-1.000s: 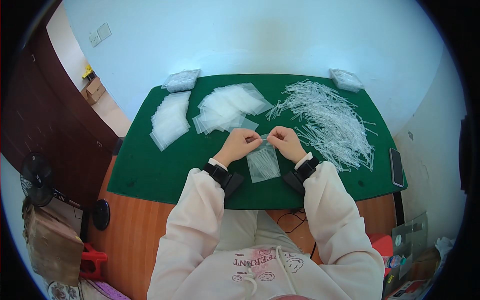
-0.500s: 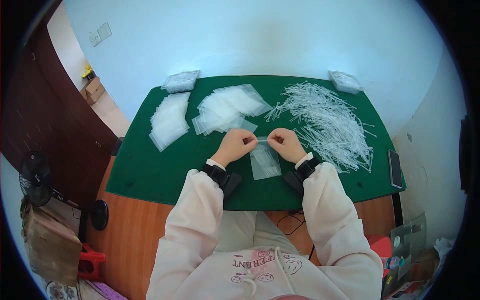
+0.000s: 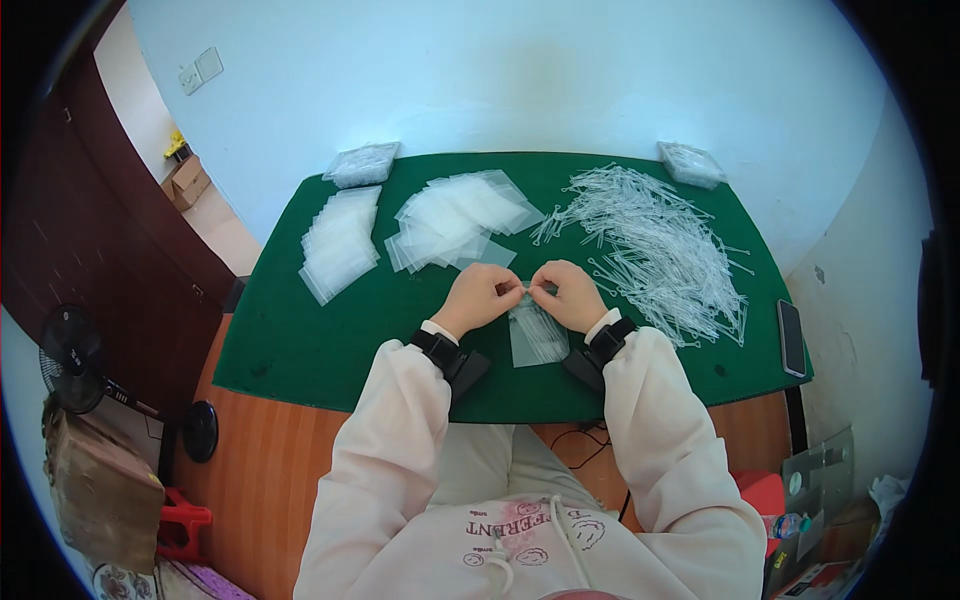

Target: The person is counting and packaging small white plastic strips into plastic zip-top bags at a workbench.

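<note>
My left hand and my right hand meet over the middle of the table, fingertips nearly touching. Both pinch the top edge of a small clear plastic bag, which hangs toward me over the green cloth. Several thin clear sticks show inside it. Beyond my left hand lies a spread pile of flat clear bags. To the right of my right hand is a large heap of loose clear sticks with looped ends.
A fanned stack of bags lies farther left on the green table. Packed clear bundles stand at the back left and back right. A phone rests at the right edge. A fan stands left of the table.
My two hands have come closer together along the bag's top edge, fingertips now almost meeting. The bag has shifted slightly to the right and nearer to me.
</note>
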A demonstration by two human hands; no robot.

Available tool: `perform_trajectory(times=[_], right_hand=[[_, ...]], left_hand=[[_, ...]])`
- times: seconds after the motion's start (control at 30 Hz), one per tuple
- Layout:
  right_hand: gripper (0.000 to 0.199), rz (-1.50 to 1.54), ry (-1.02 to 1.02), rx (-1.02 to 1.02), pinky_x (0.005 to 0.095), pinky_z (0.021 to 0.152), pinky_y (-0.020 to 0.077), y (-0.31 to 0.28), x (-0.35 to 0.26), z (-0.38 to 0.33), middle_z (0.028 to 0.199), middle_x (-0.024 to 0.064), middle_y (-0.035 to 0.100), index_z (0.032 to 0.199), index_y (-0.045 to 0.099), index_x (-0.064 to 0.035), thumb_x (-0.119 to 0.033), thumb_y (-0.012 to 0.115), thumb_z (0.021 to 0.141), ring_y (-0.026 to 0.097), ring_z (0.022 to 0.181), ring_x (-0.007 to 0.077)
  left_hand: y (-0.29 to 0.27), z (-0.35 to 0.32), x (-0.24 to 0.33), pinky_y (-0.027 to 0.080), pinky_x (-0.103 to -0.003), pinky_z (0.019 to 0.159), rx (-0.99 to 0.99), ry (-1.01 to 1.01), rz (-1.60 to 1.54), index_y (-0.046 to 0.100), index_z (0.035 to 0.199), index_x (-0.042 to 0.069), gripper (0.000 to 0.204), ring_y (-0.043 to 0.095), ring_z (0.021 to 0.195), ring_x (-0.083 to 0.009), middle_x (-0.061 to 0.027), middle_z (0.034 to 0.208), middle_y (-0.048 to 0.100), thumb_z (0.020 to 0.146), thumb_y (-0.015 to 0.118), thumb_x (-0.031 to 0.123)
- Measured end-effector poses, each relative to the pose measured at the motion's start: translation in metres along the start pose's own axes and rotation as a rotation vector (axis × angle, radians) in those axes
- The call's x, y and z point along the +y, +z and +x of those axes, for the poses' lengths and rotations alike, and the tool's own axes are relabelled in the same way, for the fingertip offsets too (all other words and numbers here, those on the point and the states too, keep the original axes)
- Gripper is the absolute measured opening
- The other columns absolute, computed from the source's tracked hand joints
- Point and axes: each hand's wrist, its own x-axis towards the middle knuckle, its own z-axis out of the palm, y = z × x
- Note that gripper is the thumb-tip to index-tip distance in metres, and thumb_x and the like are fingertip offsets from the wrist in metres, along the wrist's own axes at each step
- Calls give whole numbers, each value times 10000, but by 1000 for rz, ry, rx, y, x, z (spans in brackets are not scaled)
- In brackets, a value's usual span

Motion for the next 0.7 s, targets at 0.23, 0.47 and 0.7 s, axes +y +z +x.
perform_trajectory(times=[0.23, 0.47, 0.7], right_hand=[[138, -61, 103, 81, 343, 592, 423, -6, -1, 2, 651, 81, 547, 662, 562, -41, -159, 620, 704, 535, 657, 251], [150, -35, 148, 116, 335, 571, 424, -10, 6, 3, 643, 82, 542, 662, 561, -36, -167, 617, 707, 535, 627, 244], [148, -46, 173, 142, 324, 550, 426, -12, 10, 3, 644, 83, 541, 671, 563, -34, -168, 610, 713, 540, 603, 235]], left_hand=[[-4, -1, 1, 439, -286, 540, 91, -56, 50, 637, 727, 8, 188, 563, 553, -186, -107, 636, 603, 729, 635, 196], [-4, 1, -2, 439, -280, 538, 149, -87, 47, 644, 727, 4, 188, 568, 554, -186, -109, 631, 605, 730, 629, 192], [-5, 0, -3, 442, -274, 540, 178, -103, 47, 646, 722, 5, 197, 574, 552, -182, -105, 615, 603, 733, 628, 201]])
